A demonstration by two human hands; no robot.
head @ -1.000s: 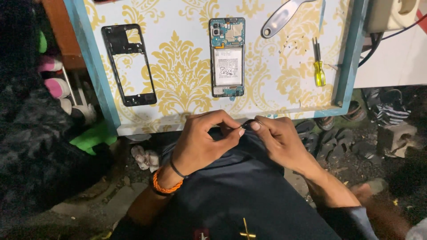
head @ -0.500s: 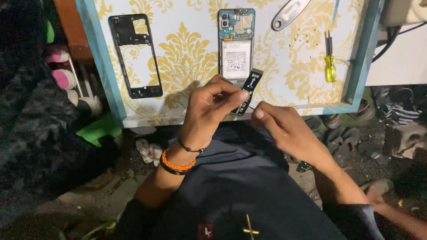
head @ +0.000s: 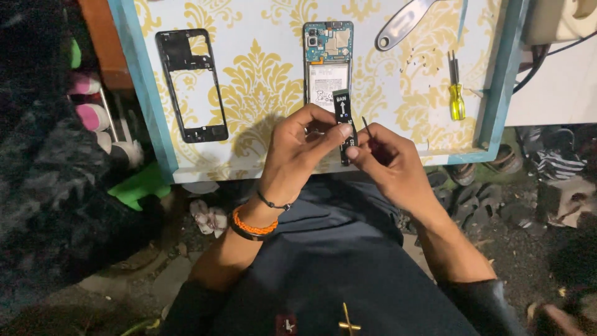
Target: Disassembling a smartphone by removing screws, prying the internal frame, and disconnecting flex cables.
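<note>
1. A board (head: 261, 81) with yellow damask pattern and a blue rim serves as the worktop.
2. Dark ground (head: 528, 249) below — stones, scattered sandals (head: 504, 158).
3. Dim light; white box (head: 553, 87) at right.

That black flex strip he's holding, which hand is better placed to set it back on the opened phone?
Probably the left hand: its fingertips pinch the black flex strip just below the opened phone, while the right hand also holds a thin tool.

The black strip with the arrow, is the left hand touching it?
Touching. The head view shows the left hand pinching the black strip with its thumb tip on the strip's lower part, above the opened phone.
</note>
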